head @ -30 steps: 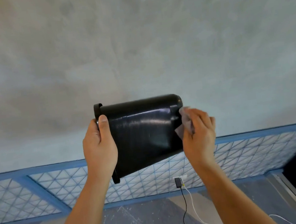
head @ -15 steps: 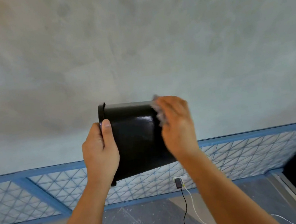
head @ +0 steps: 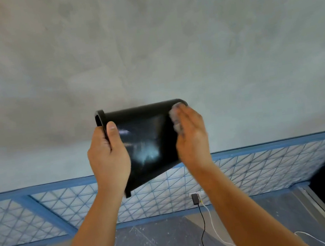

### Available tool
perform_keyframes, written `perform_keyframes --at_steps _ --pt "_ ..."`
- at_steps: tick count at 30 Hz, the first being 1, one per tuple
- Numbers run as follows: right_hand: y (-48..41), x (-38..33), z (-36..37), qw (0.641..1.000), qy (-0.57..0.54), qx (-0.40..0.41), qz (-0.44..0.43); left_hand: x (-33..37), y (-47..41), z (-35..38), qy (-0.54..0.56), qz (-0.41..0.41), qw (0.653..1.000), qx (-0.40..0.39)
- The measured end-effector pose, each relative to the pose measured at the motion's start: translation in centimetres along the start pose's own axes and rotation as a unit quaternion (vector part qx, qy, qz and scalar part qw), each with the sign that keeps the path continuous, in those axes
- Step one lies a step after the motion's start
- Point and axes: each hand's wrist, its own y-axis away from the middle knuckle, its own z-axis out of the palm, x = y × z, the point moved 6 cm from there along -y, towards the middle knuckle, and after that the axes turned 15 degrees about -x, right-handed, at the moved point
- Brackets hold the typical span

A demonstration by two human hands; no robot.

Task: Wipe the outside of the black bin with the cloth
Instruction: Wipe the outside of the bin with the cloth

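Held aloft, rim at 9 o'clock, the black bin (head: pixel 147 137) looks light, stiff and slick, so the left hand (head: pixel 108 161) sensibly clamps its rim while the right hand (head: pixel 191 137), fingers together, presses the cloth (head: pixel 175 119) at 3 o'clock.

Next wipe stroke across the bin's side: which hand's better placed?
Right. The right hand presses the cloth against the black bin near its closed end, ready to sweep. The left hand grips the rim and holds the bin up; releasing it would likely drop it.
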Motion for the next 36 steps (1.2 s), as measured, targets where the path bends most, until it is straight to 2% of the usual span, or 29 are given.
perform_keyframes --at_steps 3,5,6,9,11,13,15,17,18,20,21,22,23,26,28,30,33,34,36 --pt "2.7 -7.3 4.4 0.985 -0.001 -0.102 -0.142 -0.5 -0.7 1.7 0.015 -0.026 0.999 0.01" --pt "3.8 -7.4 4.8 0.977 0.004 -0.116 -0.181 -1.4 -1.5 1.2 0.018 -0.035 0.999 0.008" --pt "3.5 -5.6 4.0 0.98 0.021 -0.101 -0.17 -1.8 -1.8 0.6 0.017 -0.041 0.999 0.007" --pt "2.0 1.5 1.1 0.997 0.026 -0.04 -0.057 -2.5 -2.0 -1.1 0.029 -0.052 0.998 0.005" --pt "1.9 1.3 1.2 0.998 0.02 -0.051 -0.034 -2.6 -2.0 -1.0 0.033 -0.06 0.998 0.011" --pt "3.8 -3.2 3.7 0.987 0.079 -0.1 -0.101 -2.6 -2.3 -0.1 0.038 -0.073 0.996 0.018" --pt "6.1 -6.4 5.8 0.972 0.05 -0.147 -0.177 -2.9 -2.6 0.4 0.043 -0.079 0.996 0.028" --pt "6.4 -5.1 5.4 0.971 0.02 -0.151 -0.183 -3.5 -2.9 0.0 0.054 -0.094 0.994 0.028" --pt "5.9 -3.2 4.5 0.977 0.021 -0.126 -0.17 -3.9 -2.9 -0.5 0.061 -0.104 0.992 0.028" --pt "4.5 1.7 1.9 0.995 0.015 -0.06 -0.078 -4.7 -2.9 -1.8 0.078 -0.116 0.99 0.035" --pt "4.0 3.4 0.9 0.998 0.013 -0.047 -0.026 -5.1 -2.9 -2.3 0.086 -0.122 0.988 0.042" --pt "3.8 3.9 0.7 0.999 0.019 -0.044 -0.009 -5.3 -2.9 -2.5 0.092 -0.132 0.986 0.051" --pt "3.9 2.6 0.9 0.998 0.014 -0.049 -0.024 -5.5 -2.9 -2.3 0.096 -0.143 0.983 0.06" --pt "6.8 -4.6 4.7 0.971 0.022 -0.117 -0.207 -5.4 -3.1 -1.1 0.099 -0.156 0.98 0.078" --pt "8.6 -6.5 6.2 0.949 0.013 -0.181 -0.257 -5.1 -3.3 -0.5 0.101 -0.152 0.981 0.066" --pt "7.4 -4.3 4.8 0.956 0.007 -0.166 -0.242 -5.2 -3.4 -0.8 0.106 -0.159 0.98 0.06" --pt "4.7 1.2 1.3 0.988 -0.019 -0.093 -0.118 -5.5 -3.3 -1.9 0.132 -0.174 0.974 0.062" --pt "4.3 1.6 0.9 0.99 -0.022 -0.09 -0.103 -5.3 -3.3 -2.0 0.143 -0.179 0.971 0.06" --pt "5.2 -0.9 2.0 0.978 -0.006 -0.131 -0.159 -5.1 -3.3 -1.8 0.156 -0.185 0.969 0.056"
